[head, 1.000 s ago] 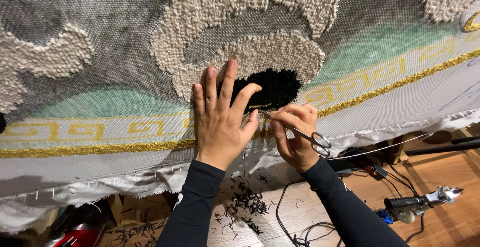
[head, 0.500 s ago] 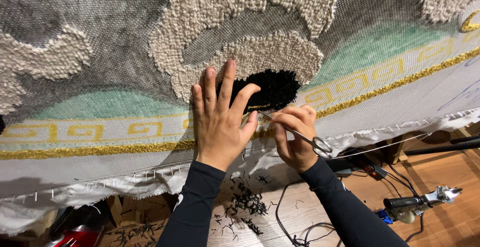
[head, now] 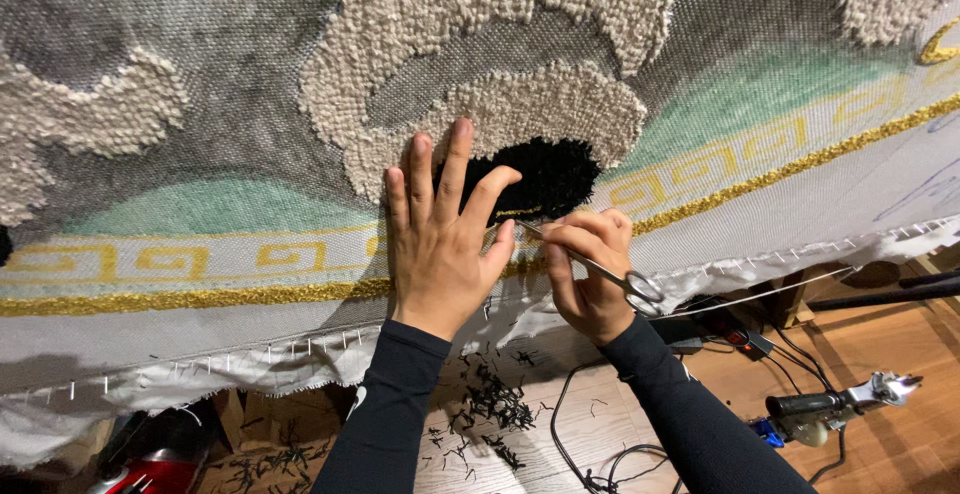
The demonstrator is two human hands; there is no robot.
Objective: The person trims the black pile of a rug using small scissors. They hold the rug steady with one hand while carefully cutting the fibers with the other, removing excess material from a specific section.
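My left hand [head: 440, 239] lies flat, fingers spread, on a stretched rug canvas [head: 200, 104], just left of a black tufted patch [head: 545, 174]. My right hand [head: 590, 269] holds small metal scissors [head: 600, 272], their tips pointing up-left toward the lower edge of the black patch, close to my left thumb. Cream tufted curves [head: 500, 14] wrap above the black patch. A gold tufted line [head: 180, 299] runs along the border under my hands.
The canvas edge [head: 250, 364] is stapled along a frame. Black yarn clippings [head: 495, 404] litter the wooden floor below. A tufting tool [head: 850, 399] and cables [head: 590, 454] lie on the floor at right, a red object [head: 150, 474] at lower left.
Both hands have stayed in almost the same place; the scissor tips have shifted only slightly near the black patch.
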